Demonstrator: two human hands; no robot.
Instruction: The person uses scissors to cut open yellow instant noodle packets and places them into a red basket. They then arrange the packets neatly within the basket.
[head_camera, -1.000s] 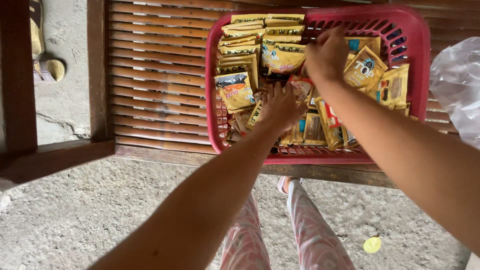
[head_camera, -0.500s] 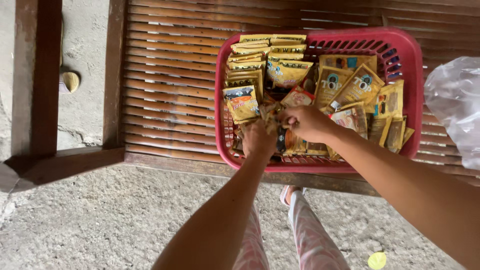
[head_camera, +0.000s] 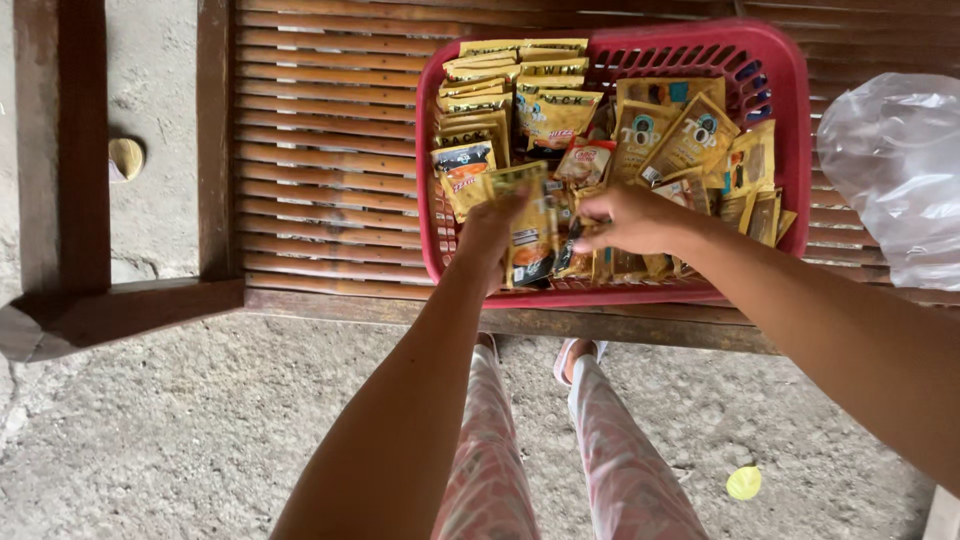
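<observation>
Yellow-gold sachets (head_camera: 560, 110) fill red basket (head_camera: 795, 120); one raised sachet (head_camera: 530, 225) at front

We see the left hand (head_camera: 487, 232) gripping an upright yellow foil sachet (head_camera: 531, 230) over the red plastic slotted basket (head_camera: 800, 150) on the brown wooden slatted bench (head_camera: 320, 150), while the right hand (head_camera: 640, 220) pinches other packets (head_camera: 590, 262)

Yellow sachet (head_camera: 531, 228) held upright in left hand (head_camera: 487, 238), lifted over near edge of red slotted basket (head_camera: 800, 130). Right hand (head_camera: 632, 220) pinches more loose sachets (head_camera: 585, 250) (small, gold-brown) just beside it.
</observation>
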